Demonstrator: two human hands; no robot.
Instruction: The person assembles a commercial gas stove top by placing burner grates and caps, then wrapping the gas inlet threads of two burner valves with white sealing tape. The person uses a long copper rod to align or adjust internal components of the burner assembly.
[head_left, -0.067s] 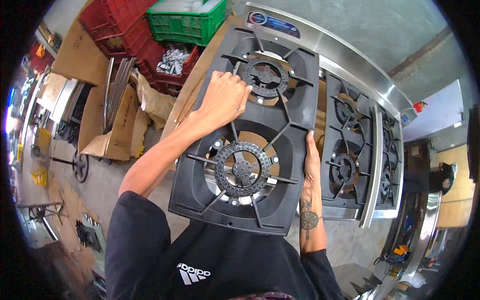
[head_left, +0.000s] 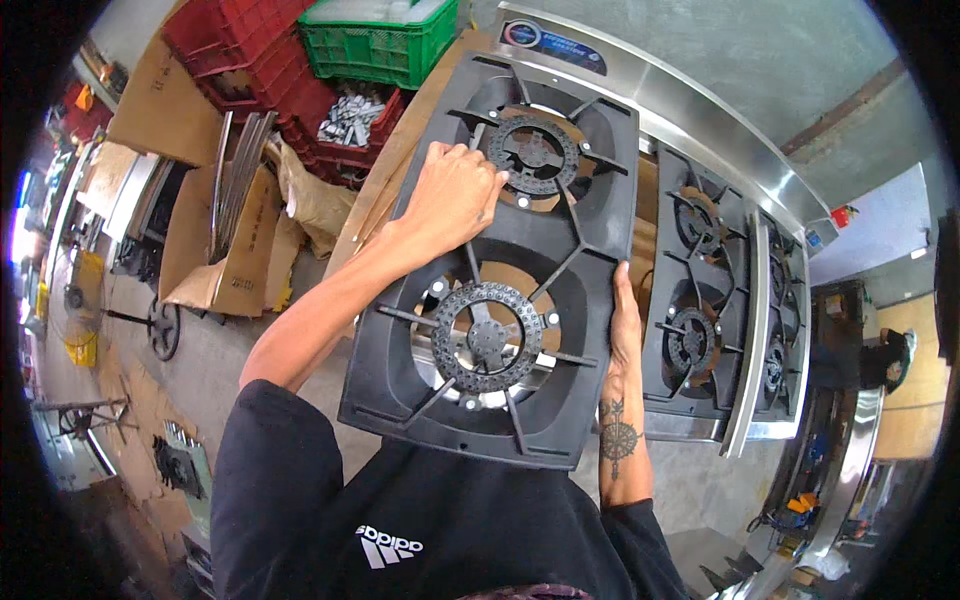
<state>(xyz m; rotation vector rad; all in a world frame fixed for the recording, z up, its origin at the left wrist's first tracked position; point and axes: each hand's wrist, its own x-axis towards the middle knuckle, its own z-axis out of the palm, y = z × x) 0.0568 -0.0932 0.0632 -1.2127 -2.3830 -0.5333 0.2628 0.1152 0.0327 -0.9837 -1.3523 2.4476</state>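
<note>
Cooker framing in stainless steel (head_left: pixel 700 125) takes up most space, its upright back running along the far edge. Beyond its far left corner, red crates (head_left: pixel 225 50) stand stacked. An open cardboard box (head_left: pixel 250 245) sits off its left edge, with metal strips standing inside.

Over the cooker's left end is a black burner panel (head_left: pixel 535 228), its near edge overlapping the person's dark shirt; whether it touches the frame I cannot tell. A second black panel (head_left: pixel 690 278) lies in the middle, and a third (head_left: pixel 778 300) at the right edge, a steel strip (head_left: pixel 750 340) between them. A green crate (head_left: pixel 390 55) rests on the red ones.

The left hand (head_left: pixel 455 195) is clenched over a pan support near the middle of the panel's left edge, one bar running out from under it. The right hand (head_left: pixel 625 320) presses along the right edge, thumb upward; how its other fingers close is hidden.

Smaller still are the panel's near burner ring (head_left: pixel 448 340) and far burner ring (head_left: pixel 568 158), then small metal parts (head_left: pixel 352 120) heaped in a red crate.
</note>
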